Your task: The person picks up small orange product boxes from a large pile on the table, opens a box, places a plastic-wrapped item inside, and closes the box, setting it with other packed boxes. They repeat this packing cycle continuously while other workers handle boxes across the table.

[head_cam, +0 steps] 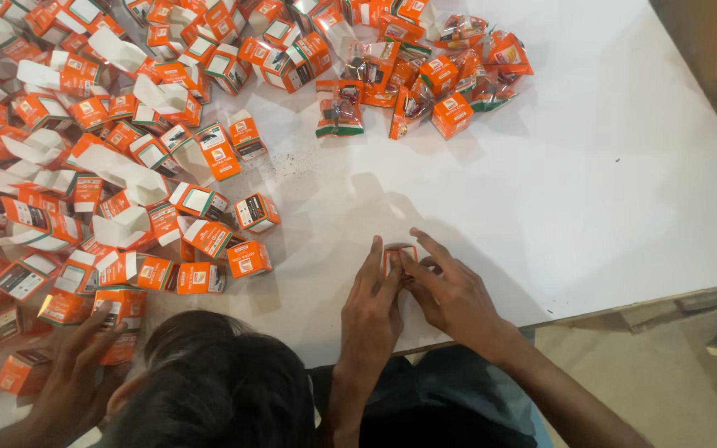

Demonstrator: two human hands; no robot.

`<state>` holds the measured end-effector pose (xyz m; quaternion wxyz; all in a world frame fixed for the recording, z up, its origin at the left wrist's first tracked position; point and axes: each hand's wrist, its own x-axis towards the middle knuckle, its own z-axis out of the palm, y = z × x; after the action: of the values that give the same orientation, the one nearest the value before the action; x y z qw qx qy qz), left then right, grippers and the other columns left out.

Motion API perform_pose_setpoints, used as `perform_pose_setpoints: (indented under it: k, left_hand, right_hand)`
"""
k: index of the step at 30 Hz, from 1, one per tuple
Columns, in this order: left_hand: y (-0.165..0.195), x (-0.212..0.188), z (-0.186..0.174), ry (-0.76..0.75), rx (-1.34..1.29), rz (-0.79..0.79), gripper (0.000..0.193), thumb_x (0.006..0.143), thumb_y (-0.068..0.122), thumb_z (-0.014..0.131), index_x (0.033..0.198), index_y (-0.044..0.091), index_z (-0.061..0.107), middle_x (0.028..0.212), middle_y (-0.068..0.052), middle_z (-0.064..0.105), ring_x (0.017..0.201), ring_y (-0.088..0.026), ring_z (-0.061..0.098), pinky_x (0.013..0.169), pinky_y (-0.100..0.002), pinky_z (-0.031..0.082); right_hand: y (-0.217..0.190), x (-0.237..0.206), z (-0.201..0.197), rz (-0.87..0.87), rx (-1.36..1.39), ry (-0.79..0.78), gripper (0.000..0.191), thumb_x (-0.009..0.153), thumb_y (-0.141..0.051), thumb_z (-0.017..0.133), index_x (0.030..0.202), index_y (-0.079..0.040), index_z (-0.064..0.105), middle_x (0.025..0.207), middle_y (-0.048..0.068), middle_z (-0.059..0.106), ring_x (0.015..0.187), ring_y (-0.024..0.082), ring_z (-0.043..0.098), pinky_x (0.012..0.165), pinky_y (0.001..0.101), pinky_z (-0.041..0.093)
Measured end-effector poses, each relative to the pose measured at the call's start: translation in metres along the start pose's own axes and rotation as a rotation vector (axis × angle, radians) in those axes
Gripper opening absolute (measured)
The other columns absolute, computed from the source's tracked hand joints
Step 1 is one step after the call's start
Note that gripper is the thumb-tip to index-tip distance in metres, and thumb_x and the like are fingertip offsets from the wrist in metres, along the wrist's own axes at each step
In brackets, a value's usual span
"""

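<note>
Lower centre of the frame: the left hand [373, 303] and the right hand [450, 294] meet over one small orange carton [399, 258] lying on the white table [591, 182]. Both hands grasp it; the left-hand fingers press its left edge and the right-hand fingers [425, 245] close over its top and right side. Only a narrow strip of the carton shows between them, so whether its flaps stand open or folded cannot be told.

Left half of the frame: a dense heap of orange cartons [109, 166], many unfolded with white inner flaps turned up, spreads from the upper left down to the lower left. Its nearest members, two closed cartons [249, 257] at centre left, lie well apart from the held one.

Upper centre and upper right: a smaller cluster of clear packets [425, 70] with orange cards lies mixed with a few closed cartons. One such packet [339, 112] sits slightly detached at the cluster's lower left.

Bottom left: another person's hand [76, 365] rests fingers spread on cartons at the heap's lower edge, and that person's dark-haired head [209, 386] occupies the bottom edge, just left of the wearer's left forearm.
</note>
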<state>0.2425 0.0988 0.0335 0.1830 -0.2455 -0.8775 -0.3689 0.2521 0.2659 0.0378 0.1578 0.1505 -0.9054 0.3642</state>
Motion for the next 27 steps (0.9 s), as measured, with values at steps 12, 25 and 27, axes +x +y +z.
perform_pose_setpoints:
  k: [12, 25, 27]
  left_hand:
    - [-0.024, 0.018, -0.02, -0.142, -0.413, -0.148, 0.039, 0.077, -0.005, 0.081, 0.114, 0.004, 0.071, 0.123, -0.012, 0.071, 0.117, -0.03, 0.069, 0.098, -0.036, 0.058]
    - [-0.014, 0.022, -0.019, -0.124, -0.262, 0.006, 0.028, 0.086, 0.001, 0.076, 0.113, 0.007, 0.07, 0.123, -0.011, 0.073, 0.125, -0.032, 0.067, 0.101, -0.04, 0.057]
    - [-0.017, 0.02, -0.015, -0.119, -0.25, 0.022, 0.025, 0.086, 0.001, 0.077, 0.108, 0.008, 0.069, 0.122, -0.013, 0.074, 0.125, -0.033, 0.068, 0.1, -0.041, 0.058]
  right_hand:
    - [0.02, 0.007, -0.016, -0.141, 0.128, -0.071, 0.035, 0.077, 0.001, 0.08, 0.108, -0.005, 0.066, 0.126, 0.011, 0.072, 0.116, 0.029, 0.071, 0.09, 0.0359, 0.061]
    - [0.025, 0.013, -0.008, -0.173, 0.186, 0.02, 0.024, 0.084, -0.005, 0.082, 0.106, -0.008, 0.074, 0.116, 0.008, 0.075, 0.106, 0.026, 0.075, 0.082, 0.0339, 0.063]
    - [0.027, 0.011, -0.007, -0.167, 0.178, 0.027, 0.024, 0.084, -0.003, 0.081, 0.107, -0.008, 0.073, 0.118, 0.008, 0.074, 0.108, 0.027, 0.075, 0.083, 0.0339, 0.064]
